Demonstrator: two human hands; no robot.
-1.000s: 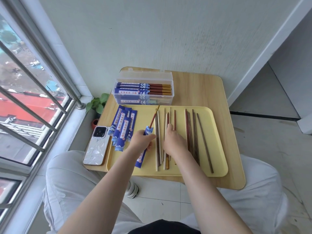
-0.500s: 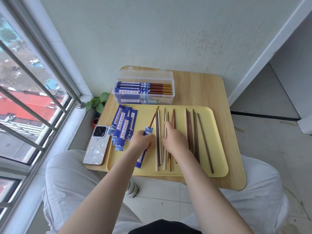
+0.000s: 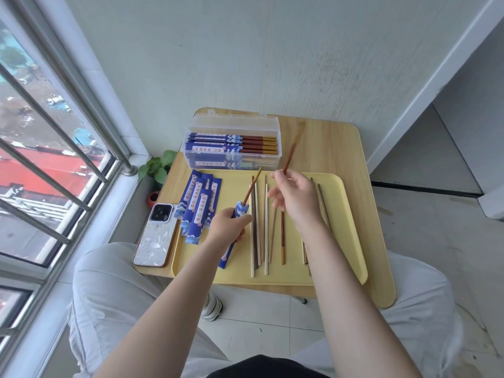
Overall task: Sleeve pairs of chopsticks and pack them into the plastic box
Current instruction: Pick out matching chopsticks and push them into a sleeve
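The red-brown chopstick [image 3: 289, 156] is held above the far edge of the yellow tray [image 3: 351, 236], tilted with its gold-tipped end blurred over the desk [image 3: 332, 148] towards the far right corner. It appears light, thin and rigid, with a smooth lacquered finish that is likely to slip; a pinch near the lower third, as shown, probably gives best control of the tip for insertion. The right hand [image 3: 296, 199] pinches it between thumb and forefinger, remaining fingers loosely spread. The left hand [image 3: 227, 227] is closed around a blue paper sleeve [image 3: 236, 230] near the tray's centre; the sleeve is soft and creases easily, so a light hold near its mouth is advisable. One matching chopstick [image 3: 252, 185] already projects from that mouth. Loose chopsticks [image 3: 266, 227] lie lengthwise on the tray, empty sleeves [image 3: 197, 205] are stacked at its left edge, and the plastic box [image 3: 233, 147] with packed pairs stands at the desk's far edge. A phone [image 3: 155, 238] rests at the near left corner. Compared with the frame half a second earlier, the right hand has risen from the loose chopsticks carrying one stick; the left hand is essentially unmoved.
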